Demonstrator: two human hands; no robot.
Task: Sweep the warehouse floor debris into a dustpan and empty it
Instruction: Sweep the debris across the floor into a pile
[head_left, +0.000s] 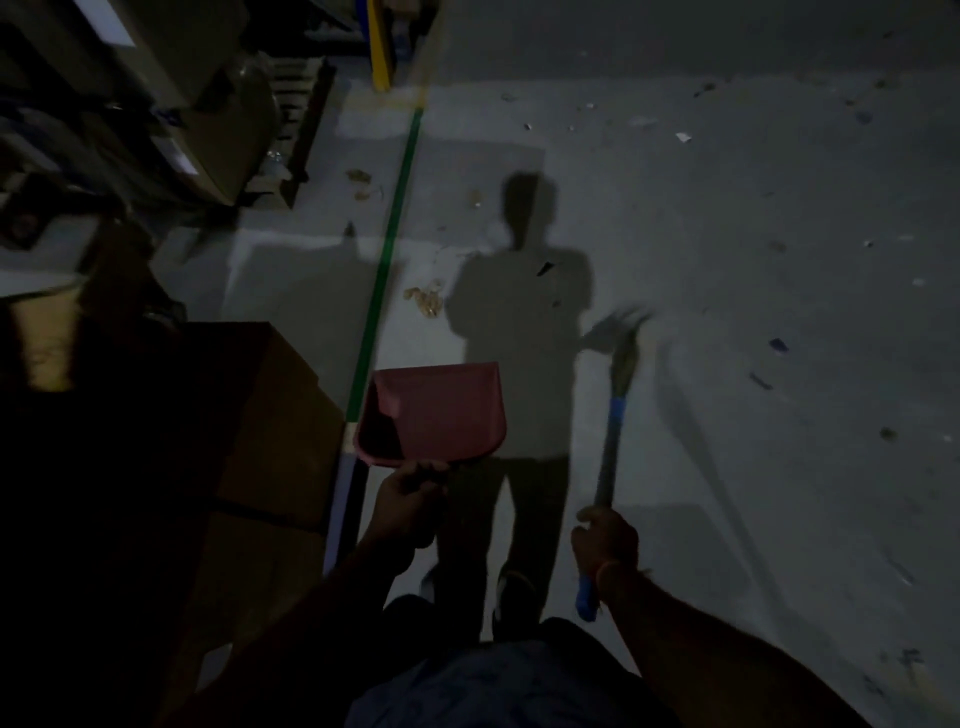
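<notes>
So far you look to be at the start: your left hand (410, 493) grips the rear edge of the red dustpan (441, 410), held above the floor (727, 312) with its mouth pointing away from you, and what shows of its inside looks bare, though the left corner is too dark to judge. Your right hand (605, 540) is closed round the blue-handled broom (613, 431), whose bristles sit blurred just ahead, near the dustpan's right side. No debris has been gathered into a pile that I can see, so sweeping, collecting and emptying all seem left to do.

By count: one dustpan, one broom, two hands, both full. Debris lies scattered: a tan clump of scraps (426, 301) just beyond the dustpan by the green line (384, 270), another tan patch (361, 182) farther up near the pallet (301, 135), and well over a dozen pale and dark bits spread across the right side of the floor, too many and too faint to number exactly. Boxes (270, 415) stand at your left
</notes>
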